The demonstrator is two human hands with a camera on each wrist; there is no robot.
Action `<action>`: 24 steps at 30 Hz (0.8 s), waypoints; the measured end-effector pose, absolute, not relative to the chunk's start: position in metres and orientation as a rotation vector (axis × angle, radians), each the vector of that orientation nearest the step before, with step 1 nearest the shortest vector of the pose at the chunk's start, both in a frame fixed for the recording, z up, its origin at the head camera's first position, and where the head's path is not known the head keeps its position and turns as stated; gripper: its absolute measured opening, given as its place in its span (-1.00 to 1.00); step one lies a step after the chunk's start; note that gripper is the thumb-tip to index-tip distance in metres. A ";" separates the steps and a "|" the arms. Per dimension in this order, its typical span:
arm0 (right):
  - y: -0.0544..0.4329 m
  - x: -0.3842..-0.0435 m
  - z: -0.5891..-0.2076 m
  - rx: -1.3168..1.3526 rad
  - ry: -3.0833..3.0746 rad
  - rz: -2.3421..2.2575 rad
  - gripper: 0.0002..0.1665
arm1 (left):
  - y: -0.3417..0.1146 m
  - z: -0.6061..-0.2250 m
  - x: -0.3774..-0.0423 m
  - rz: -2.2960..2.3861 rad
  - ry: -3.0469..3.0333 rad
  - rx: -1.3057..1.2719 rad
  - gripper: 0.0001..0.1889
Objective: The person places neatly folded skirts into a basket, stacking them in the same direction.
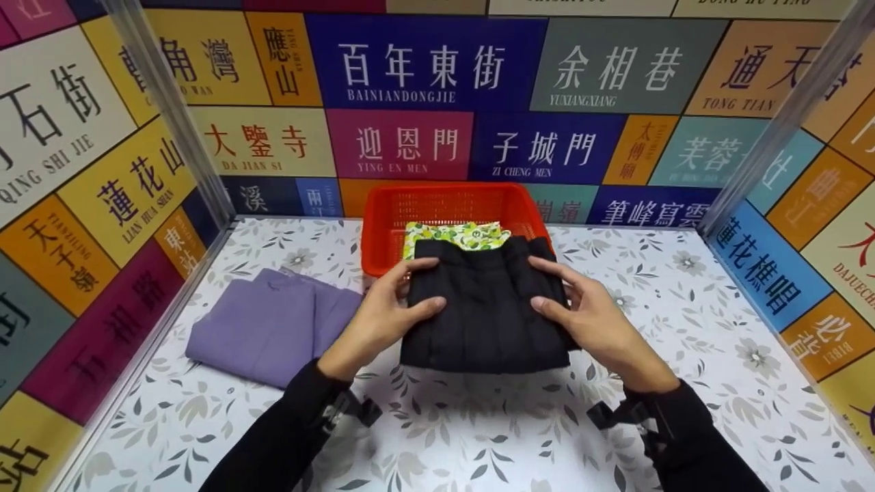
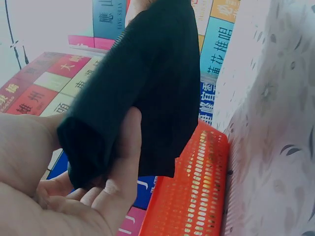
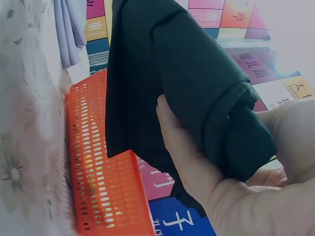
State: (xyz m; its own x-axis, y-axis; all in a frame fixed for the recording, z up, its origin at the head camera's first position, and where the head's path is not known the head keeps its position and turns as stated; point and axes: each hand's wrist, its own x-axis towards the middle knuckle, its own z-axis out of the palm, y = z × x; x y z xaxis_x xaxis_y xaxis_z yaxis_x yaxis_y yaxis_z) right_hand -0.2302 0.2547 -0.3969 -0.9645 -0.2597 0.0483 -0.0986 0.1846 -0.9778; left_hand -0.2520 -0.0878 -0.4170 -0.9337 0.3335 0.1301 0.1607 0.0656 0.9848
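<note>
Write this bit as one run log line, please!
left hand, right hand: grip folded black cloth | red basket: behind black cloth, green-patterned cloth inside | folded purple cloth: on table, left side

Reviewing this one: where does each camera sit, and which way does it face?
Head: worn on the head, facing forward and down at the black cloth, red basket and purple cloth; left hand, right hand and dark sleeves show.
Left wrist: on that wrist, facing the left hand's grip, patterned tabletop along the picture's right side.
Right wrist: on that wrist, facing the right hand's grip, tabletop along the picture's left side.
Shared: both wrist views show the black cloth and red basket.
</note>
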 end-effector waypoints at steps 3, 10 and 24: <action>0.252 -0.238 -0.392 -0.343 2.307 -1.912 -0.19 | -0.089 -0.413 -0.260 2.022 2.178 0.499 -0.29; 0.246 -0.259 -0.385 -0.337 2.313 -1.924 -0.23 | -0.093 -0.407 -0.277 2.052 2.180 0.466 -0.35; 0.237 -0.294 -0.379 -0.313 2.362 -1.925 -0.28 | -0.097 -0.397 -0.311 2.041 2.249 0.405 -0.47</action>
